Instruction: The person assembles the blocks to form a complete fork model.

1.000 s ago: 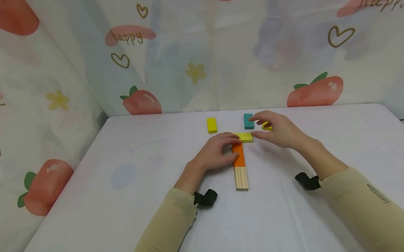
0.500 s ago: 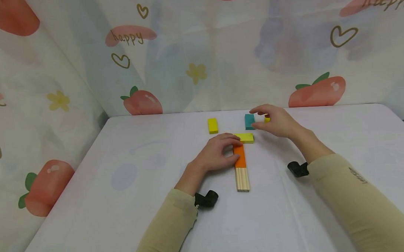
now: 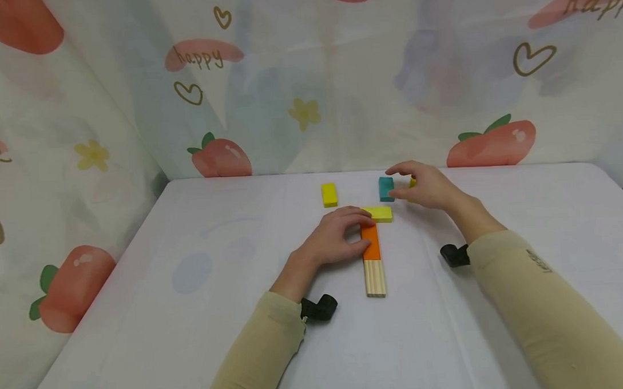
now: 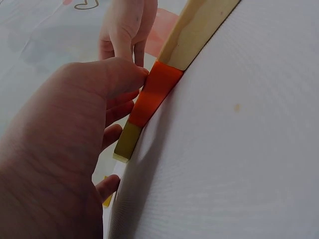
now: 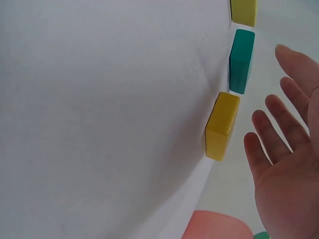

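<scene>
On the white table a row runs away from me: a plain wood block (image 3: 374, 278) with lengthwise stripes, an orange block (image 3: 371, 244), and a yellow block (image 3: 381, 214) laid crosswise at the far end. My left hand (image 3: 333, 235) rests against this row, its thumb (image 4: 142, 73) at the orange block's edge and the other fingertips along the orange and yellow blocks. Farther back, my right hand (image 3: 424, 185) hovers with spread fingers over a teal block (image 3: 386, 189) and a second yellow block (image 5: 223, 124). The right wrist view shows its fingers apart from both.
Another yellow block (image 3: 329, 195) lies on the table (image 3: 244, 334) at the back, left of the teal one. Behind the table hangs a cloth (image 3: 338, 73) printed with fruit, hearts and flowers. Each wrist carries a black camera mount (image 3: 319, 307).
My right hand has moved back, from beside the crosswise yellow block to over the teal block and the yellow block beside it. The left hand stays at the row.
</scene>
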Demonstrator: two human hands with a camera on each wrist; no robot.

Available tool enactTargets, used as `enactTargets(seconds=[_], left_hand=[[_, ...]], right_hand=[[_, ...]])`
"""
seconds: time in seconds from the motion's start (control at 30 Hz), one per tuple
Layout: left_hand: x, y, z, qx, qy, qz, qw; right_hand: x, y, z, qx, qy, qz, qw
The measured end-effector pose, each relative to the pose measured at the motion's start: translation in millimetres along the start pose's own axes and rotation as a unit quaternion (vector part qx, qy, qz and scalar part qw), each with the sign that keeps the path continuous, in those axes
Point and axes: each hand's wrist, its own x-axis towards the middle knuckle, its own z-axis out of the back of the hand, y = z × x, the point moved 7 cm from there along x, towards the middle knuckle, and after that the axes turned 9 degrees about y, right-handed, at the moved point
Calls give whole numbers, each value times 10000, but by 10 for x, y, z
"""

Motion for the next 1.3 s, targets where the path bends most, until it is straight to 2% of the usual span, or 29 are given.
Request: enactTargets(seconds=[0.23, 0.63, 1.3], left_hand=[[-4, 17, -9, 18, 5, -22, 10000], [-4, 20, 3, -26, 24, -1, 10000], [-9, 16, 23, -51, 48, 56, 10000]], right_hand=[[56, -64, -42, 129, 154, -106, 9997], [164, -97, -78, -102, 311, -64, 9994], [182, -127, -91, -244, 597, -250, 9976]])
